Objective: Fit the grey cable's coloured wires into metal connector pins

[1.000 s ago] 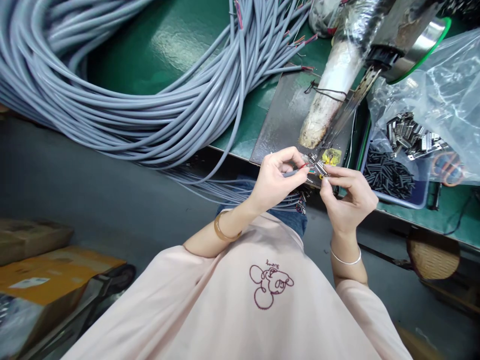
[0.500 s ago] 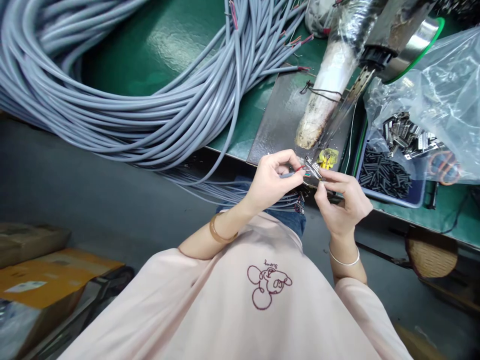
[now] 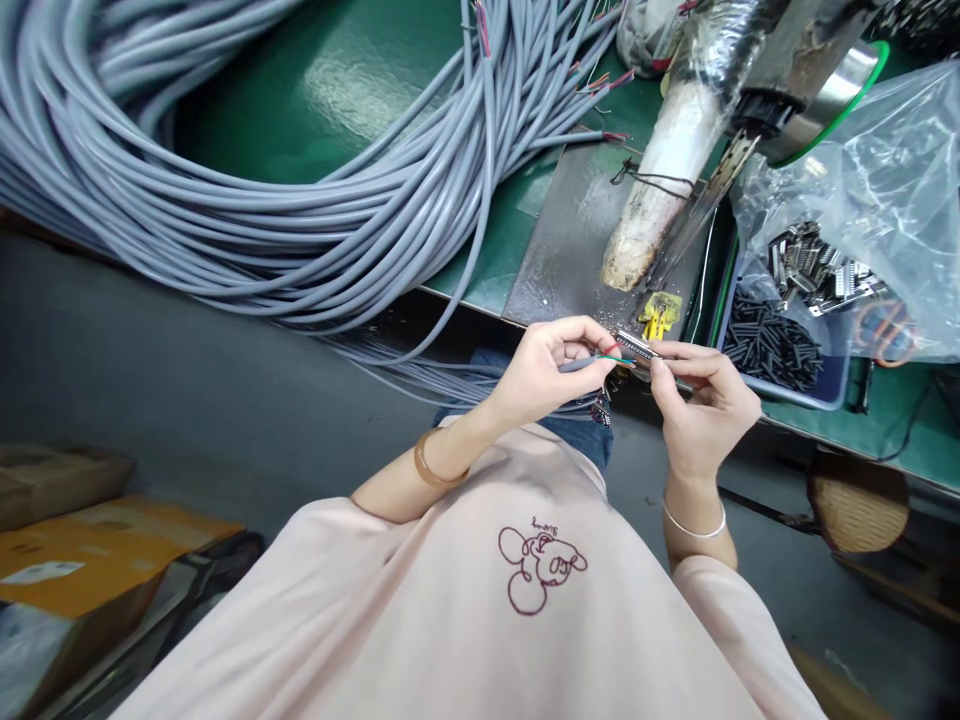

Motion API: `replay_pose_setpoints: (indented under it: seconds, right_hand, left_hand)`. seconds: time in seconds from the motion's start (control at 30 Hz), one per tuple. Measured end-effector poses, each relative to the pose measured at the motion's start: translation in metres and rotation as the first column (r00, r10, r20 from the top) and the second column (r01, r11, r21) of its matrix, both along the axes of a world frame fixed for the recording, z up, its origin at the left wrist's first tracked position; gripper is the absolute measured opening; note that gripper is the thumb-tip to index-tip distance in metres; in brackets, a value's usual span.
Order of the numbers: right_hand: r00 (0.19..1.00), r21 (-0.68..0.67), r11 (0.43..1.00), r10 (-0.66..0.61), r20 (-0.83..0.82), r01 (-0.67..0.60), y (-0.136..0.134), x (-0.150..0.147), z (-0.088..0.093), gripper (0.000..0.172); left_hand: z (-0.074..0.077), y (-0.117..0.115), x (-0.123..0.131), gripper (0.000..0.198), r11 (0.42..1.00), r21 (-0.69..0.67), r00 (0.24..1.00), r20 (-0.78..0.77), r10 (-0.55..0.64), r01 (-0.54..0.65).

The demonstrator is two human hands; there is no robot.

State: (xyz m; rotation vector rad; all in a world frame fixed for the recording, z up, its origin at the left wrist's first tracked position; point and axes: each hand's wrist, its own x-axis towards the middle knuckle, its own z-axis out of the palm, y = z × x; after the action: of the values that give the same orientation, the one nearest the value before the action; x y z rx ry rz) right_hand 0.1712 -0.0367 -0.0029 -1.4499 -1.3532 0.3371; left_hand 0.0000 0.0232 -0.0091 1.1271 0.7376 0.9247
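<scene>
My left hand pinches the stripped end of a grey cable, whose thin coloured wires fan out past the fingertips. Between thumb and fingers, my right hand grips one end of a small metal multi-pin connector. The wires lie close against the connector; whether any is joined to it I cannot tell. Just beyond the connector, a yellow clip-like piece sits on the dark metal plate. Above it a white wrapped tube slants down toward the plate.
A large bundle of grey cables covers the bench's left side. At right, a blue tray holds black sleeves, with a plastic bag of metal connectors over it. A reel with a green rim stands behind. Cardboard boxes are at lower left.
Both hands have shifted slightly right and down in the view. The connector is turned to lie flatter, and the coloured wires now point along it. The camera view has moved a little.
</scene>
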Motion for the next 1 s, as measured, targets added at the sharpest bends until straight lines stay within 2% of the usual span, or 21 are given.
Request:
replay_pose_setpoints:
  seconds: [0.27, 0.43, 0.5, 0.57, 0.63, 0.7, 0.73, 0.8, 0.9, 1.0]
  right_hand:
    - [1.000, 0.015, 1.000, -0.011, -0.001, 0.011, -0.002, -0.002, -0.001, 0.011]
    - [0.987, 0.072, 0.997, -0.002, 0.158, -0.009, -0.002, -0.002, -0.004, 0.009]
    - [0.977, 0.109, 0.994, -0.042, 0.211, 0.019, -0.002, 0.000, -0.005, 0.006]
    - [0.969, 0.229, 0.970, -0.134, 0.208, 0.085, -0.002, 0.002, -0.005, 0.005]
    - [0.962, 0.402, 0.902, -0.232, 0.143, 0.158, -0.002, 0.006, -0.004, 0.012]
    - [0.961, 0.511, 0.841, -0.260, 0.092, 0.178, -0.004, 0.010, -0.002, 0.023]
    - [0.964, 0.504, 0.847, -0.250, 0.090, 0.172, -0.005, 0.012, -0.003, 0.028]
    - [0.968, 0.407, 0.905, -0.200, 0.150, 0.123, -0.008, 0.014, -0.005, 0.031]
    - [0.966, 0.228, 0.973, -0.089, 0.243, 0.032, -0.013, 0.011, -0.011, 0.023]
    - [0.972, 0.124, 0.991, 0.021, 0.235, -0.052, -0.014, 0.004, -0.014, 0.015]
  left_hand:
    - [0.000, -0.003, 0.002, 0.018, 0.997, -0.076, 0.998, 0.062, 0.005, 0.000]
    - [0.000, -0.003, 0.002, 0.021, 0.993, -0.120, 0.995, 0.101, 0.008, 0.004]
    - [-0.001, -0.003, 0.002, 0.022, 0.991, -0.131, 0.995, 0.099, 0.011, 0.002]
    - [-0.002, -0.003, 0.002, 0.023, 0.990, -0.142, 0.995, 0.098, 0.014, 0.000]
    - [-0.004, -0.003, 0.002, 0.024, 0.988, -0.155, 0.995, 0.096, 0.009, 0.006]
    - [-0.005, -0.002, 0.002, 0.024, 0.985, -0.170, 0.995, 0.100, 0.009, 0.009]
    - [-0.005, -0.002, 0.002, 0.024, 0.984, -0.179, 0.994, 0.106, 0.008, 0.011]
    - [-0.005, -0.001, 0.002, 0.027, 0.980, -0.200, 0.991, 0.131, 0.012, 0.015]
    - [-0.003, 0.000, 0.001, 0.031, 0.968, -0.245, 0.986, 0.165, -0.015, 0.055]
    - [-0.004, 0.001, -0.001, 0.031, 0.953, -0.276, 0.979, 0.190, -0.074, 0.126]
